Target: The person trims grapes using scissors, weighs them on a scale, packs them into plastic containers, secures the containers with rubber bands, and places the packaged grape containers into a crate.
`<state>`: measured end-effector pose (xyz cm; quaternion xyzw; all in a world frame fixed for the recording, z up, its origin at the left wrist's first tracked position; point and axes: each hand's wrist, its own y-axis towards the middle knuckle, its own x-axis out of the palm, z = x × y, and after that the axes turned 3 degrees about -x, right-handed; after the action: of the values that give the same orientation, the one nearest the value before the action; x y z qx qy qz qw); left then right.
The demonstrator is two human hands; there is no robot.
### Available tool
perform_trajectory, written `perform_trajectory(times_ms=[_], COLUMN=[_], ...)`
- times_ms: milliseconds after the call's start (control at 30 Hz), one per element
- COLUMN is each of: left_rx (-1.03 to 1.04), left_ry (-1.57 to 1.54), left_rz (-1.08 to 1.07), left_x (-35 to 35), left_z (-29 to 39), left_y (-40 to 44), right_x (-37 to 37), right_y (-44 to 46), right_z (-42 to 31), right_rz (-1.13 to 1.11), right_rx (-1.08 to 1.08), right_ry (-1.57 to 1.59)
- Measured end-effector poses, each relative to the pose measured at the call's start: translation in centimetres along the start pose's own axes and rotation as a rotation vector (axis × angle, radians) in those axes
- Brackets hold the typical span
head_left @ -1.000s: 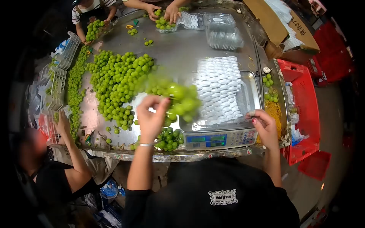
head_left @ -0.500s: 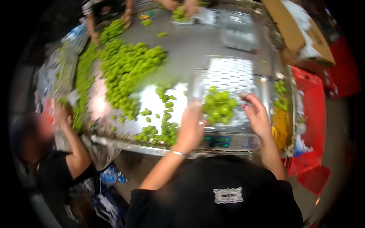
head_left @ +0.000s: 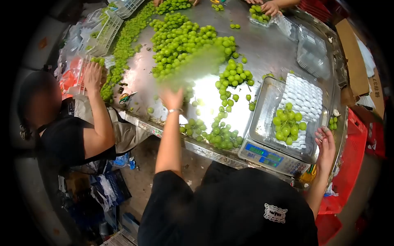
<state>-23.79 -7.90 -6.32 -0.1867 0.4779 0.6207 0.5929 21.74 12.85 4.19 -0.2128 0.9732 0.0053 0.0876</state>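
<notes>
My left hand [head_left: 171, 97] reaches over the metal table beside the large heap of green grapes [head_left: 184, 43]. Its fingers are smeared, so their grip cannot be made out. My right hand [head_left: 325, 145] is at the right edge of a clear plastic box [head_left: 308, 153], fingers apart and holding nothing. Inside that box, one bunch of green grapes [head_left: 289, 125] lies on a white netted liner [head_left: 303, 93]. Under the box is a digital scale [head_left: 269, 158] with lit displays. Smaller bunches [head_left: 234, 74] are between my left hand and the scale.
Clear plastic boxes [head_left: 312, 51] are stacked at the back right. White crates [head_left: 104, 35] and a co-worker's hand [head_left: 93, 76] are at the left. Scissors [head_left: 126, 97] lie near the front edge. Another person's hands [head_left: 271, 8] handle grapes at the far side. A red crate [head_left: 349, 160] stands at right.
My left hand has left the bunch in the box and swung left to the grape heap. My right hand stays by the box's right side. The view has turned leftward.
</notes>
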Motion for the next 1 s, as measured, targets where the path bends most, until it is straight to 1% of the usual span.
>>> perform_trajectory(times_ms=[67, 100, 167, 200, 233, 267, 300, 333, 400, 433, 467, 533, 567, 600, 633, 667, 700, 733, 767, 800, 833, 867, 900, 933, 967, 1000], left_rx=[0.013, 0.009, 0.187, 0.188, 0.128, 0.064, 0.013, -0.004, -0.317, -0.496, -0.49, -0.846, -0.801, -0.853, -0.823, -0.787, -0.865, -0.862, -0.863, -0.865, -0.869, -0.878, -0.891, -0.853, -0.794, -0.73], left_ry=[-0.11, -0.116, -0.01, -0.007, -0.126, -0.241, -0.381, -0.552, -0.957, -0.985, -0.982, -1.599, -1.709, -1.769, -1.848, -1.927, -1.929, -2.024, -2.041, -2.056, -2.099, -2.134, -2.068, -2.114, -1.971, -1.83], left_rz=[-0.345, -0.365, -0.387, -0.41, -0.43, -0.449, -0.323, -0.35, -0.401, -0.541, -0.527, -0.558, -0.64, -0.633, -0.68, -0.734, -0.807, -0.932, -0.998, -1.072, -1.194, -1.328, -1.406, -1.496, -1.422, -1.34], left_x=[3.3, 3.4, 2.1, 1.3, 0.6, 0.3, 2.6, 1.6, -0.2, -1.3, -1.7, -2.2, -2.3, -3.1, -4.1, -5.2, -6.4, -7.0, -7.7, -8.5, -9.2, -10.2, -11.4, -11.8, -12.7, -14.1], left_z=[-3.6, -3.5, -2.2, -1.9, -1.7, -2.2, -5.0, -5.0, -3.9, -4.0, -4.0, -4.2, -5.0, -4.3, -2.8, -1.1, 0.5, 2.2, 4.0, 6.1, 8.2, 10.4, 12.8, 14.5, 16.6, 19.0], left_y=[2.3, 1.7, 1.3, 1.1, 0.4, -0.3, -0.8, -1.1, -1.8, -1.6, -1.6, -2.2, -2.4, -2.8, -3.3, -3.9, -4.5, -5.2, -6.3, -7.4, -8.6, -9.7, -10.9, -12.1, -13.7, -15.1], right_x=[-1.1, -1.2, -1.4, -1.5, -1.0, -0.8, -0.4, -0.2, 0.4, 1.0, 1.8, 3.6, 4.8, 5.8, 6.9, 8.3, 9.6, 10.6, 11.5, 12.8, 13.3, 13.8, 13.8, 13.6, 12.9, 12.8], right_y=[-0.8, -1.0, -1.3, -1.7, -2.0, -2.0, -1.8, -2.1, -2.2, -2.2, -2.0, -2.0, -2.2, -2.5, -2.6, -2.9, -3.3, -3.2, -2.9, -2.7, -2.3, -2.1, -1.9, -1.9, -3.0, -4.0], right_z=[0.3, 0.4, 0.7, 0.9, 0.5, 0.1, 0.1, -0.1, -0.7, -1.2, -1.5, -2.2, -2.7, -3.2, -3.4, -3.8, -4.0, -4.2, -4.2, -4.4, -3.7, -2.9, -2.3, -2.0, -2.7, -2.5], right_rz=[0.015, 0.009, 0.023, 0.038, 0.064, 0.077, 0.074, 0.067, 0.052, 0.031, 0.004, -0.046, -0.169, -0.288, -0.412, -0.512, -0.542, -0.587, -0.588, -0.466, -0.434, -0.39, -0.411, -0.412, -0.371, -0.247], right_rx=[0.05, 0.061, 0.071, 0.081, 0.051, 0.083, 0.064, 0.057, 0.065, 0.059, 0.044, 0.036, 0.001, -0.036, 0.006, -0.008, 0.017, -0.005, -0.065, -0.149, -0.217, -0.229, -0.198, -0.2, -0.173, -0.149], right_ry=[0.064, 0.077, 0.096, 0.127, 0.134, 0.118, 0.138, 0.156, 0.193, 0.193, 0.202, 0.212, 0.205, 0.194, 0.211, 0.248, 0.287, 0.295, 0.327, 0.251, 0.289, 0.399, 0.56, 0.746, 0.668, 0.876])
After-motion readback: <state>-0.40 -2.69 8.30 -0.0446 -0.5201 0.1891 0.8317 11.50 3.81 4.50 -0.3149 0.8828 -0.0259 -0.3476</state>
